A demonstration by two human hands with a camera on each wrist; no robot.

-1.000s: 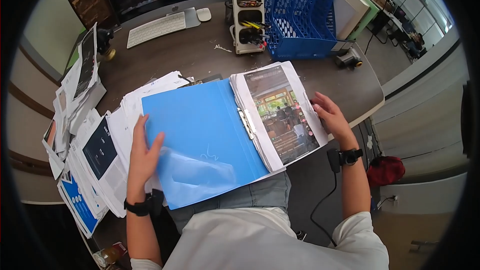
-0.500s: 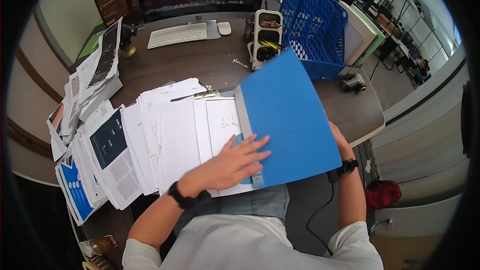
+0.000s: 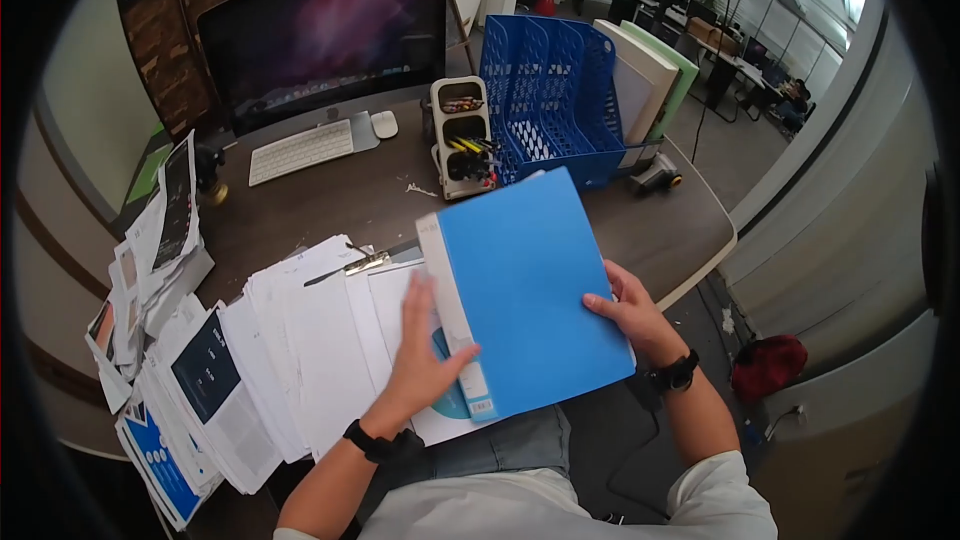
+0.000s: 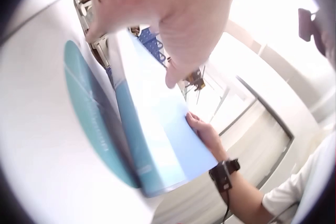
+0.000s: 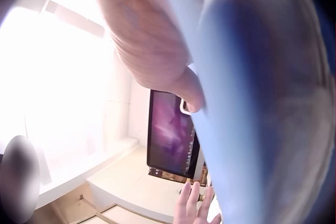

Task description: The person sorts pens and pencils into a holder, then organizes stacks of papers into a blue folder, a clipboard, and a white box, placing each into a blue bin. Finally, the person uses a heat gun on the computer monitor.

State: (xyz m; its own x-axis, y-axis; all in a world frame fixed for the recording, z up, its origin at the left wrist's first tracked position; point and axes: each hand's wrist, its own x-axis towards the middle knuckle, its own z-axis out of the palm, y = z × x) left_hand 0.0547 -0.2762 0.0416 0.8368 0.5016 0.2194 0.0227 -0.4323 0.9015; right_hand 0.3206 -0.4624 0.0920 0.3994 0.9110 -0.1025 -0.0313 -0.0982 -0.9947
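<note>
A blue folder (image 3: 530, 290) with a pale spine (image 3: 447, 305) is closed and tilted above the papers at the desk's front edge. My right hand (image 3: 638, 315) grips its right edge, thumb on the cover and fingers behind. Along the spine stands my left hand (image 3: 422, 360), its fingers straight and slightly blurred and its thumb spread toward the lower spine. In the left wrist view the folder cover (image 4: 178, 140) lies beyond that thumb. Beneath the left hand is a white sheet with a teal round print (image 3: 450, 390). The folder's underside is hidden in the head view.
Piled papers (image 3: 300, 340) cover the desk's left front, with a metal clip (image 3: 368, 262) at their top. Behind are a monitor (image 3: 325, 40), keyboard (image 3: 302, 152), mouse (image 3: 384, 124), pen holder (image 3: 463, 135) and blue file rack (image 3: 560, 160). A dark device (image 3: 655, 177) sits near the right edge.
The folder, lying open a second ago, has been folded shut from left to right and lifted at a tilt. My left hand has moved from its left edge to the spine.
</note>
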